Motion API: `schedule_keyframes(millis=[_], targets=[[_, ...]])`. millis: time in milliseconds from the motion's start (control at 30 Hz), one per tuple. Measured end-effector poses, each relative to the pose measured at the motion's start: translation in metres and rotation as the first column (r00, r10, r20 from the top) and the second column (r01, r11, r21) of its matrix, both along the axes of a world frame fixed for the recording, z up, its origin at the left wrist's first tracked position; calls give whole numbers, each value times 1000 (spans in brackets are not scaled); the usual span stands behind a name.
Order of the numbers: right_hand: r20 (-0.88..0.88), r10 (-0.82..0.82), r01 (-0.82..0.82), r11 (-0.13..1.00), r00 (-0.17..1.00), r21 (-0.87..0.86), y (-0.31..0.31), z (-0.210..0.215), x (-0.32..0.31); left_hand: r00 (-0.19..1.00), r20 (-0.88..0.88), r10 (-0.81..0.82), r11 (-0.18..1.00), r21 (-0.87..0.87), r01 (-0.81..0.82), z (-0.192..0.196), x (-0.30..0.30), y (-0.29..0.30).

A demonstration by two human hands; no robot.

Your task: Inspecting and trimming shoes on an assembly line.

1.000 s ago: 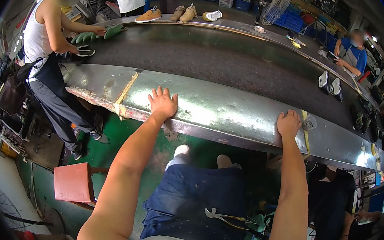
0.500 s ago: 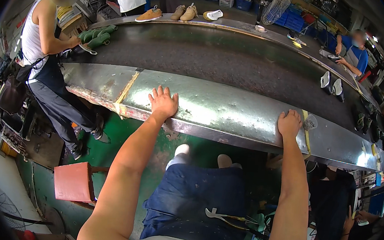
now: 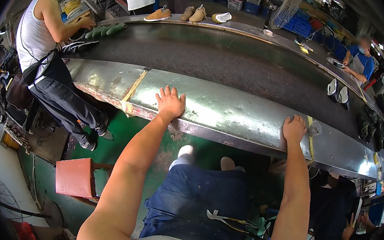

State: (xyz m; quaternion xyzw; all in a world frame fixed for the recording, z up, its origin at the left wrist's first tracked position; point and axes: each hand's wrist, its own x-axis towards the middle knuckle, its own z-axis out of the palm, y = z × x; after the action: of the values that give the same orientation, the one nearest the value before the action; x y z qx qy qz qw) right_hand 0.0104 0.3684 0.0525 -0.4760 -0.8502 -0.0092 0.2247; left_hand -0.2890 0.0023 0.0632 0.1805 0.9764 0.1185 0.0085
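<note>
My left hand (image 3: 170, 104) lies on the metal ledge (image 3: 230, 106) beside the conveyor belt, fingers spread, holding nothing. Farther right along the same ledge rests my right hand (image 3: 294, 129), its fingers slightly bent and nothing visible in them. Close to its right sits a small clear plastic cup (image 3: 314, 128), apart from the hand, beside a yellow tape strip (image 3: 310, 138). Pincers (image 3: 226, 219) with a pale metal head lie across the dark blue apron (image 3: 194, 189) on my lap. Neither hand touches them.
Beyond the ledge runs the dark conveyor belt (image 3: 207, 52), with green shoes (image 3: 105, 31) far left and white-and-black shoes (image 3: 338, 92) right. Tan shoes (image 3: 194, 13) stand on the far ledge. A co-worker (image 3: 43, 31) stands left; another (image 3: 361, 62) sits right. A red-brown stool (image 3: 74, 177) is lower left.
My hands stay on the ledge while the whole view shifts slightly. The co-worker at left has drawn a hand back from the light-edged shoe, and it now lies on the belt.
</note>
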Motion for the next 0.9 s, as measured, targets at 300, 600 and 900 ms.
schedule_keyframes(millis=[300,600,900], targets=[[4,-9,9,1000,1000,-5,1,0,0,997,-81,-5,999,41,8,-11,-5,-2],[5,-2,2,1000,1000,12,0,0,0,998,-66,-8,999,39,10,-12,-5,-1],[20,0,-1,999,1000,37,1,0,1,1000,-23,-10,1000,26,11,-4,-2,0]])
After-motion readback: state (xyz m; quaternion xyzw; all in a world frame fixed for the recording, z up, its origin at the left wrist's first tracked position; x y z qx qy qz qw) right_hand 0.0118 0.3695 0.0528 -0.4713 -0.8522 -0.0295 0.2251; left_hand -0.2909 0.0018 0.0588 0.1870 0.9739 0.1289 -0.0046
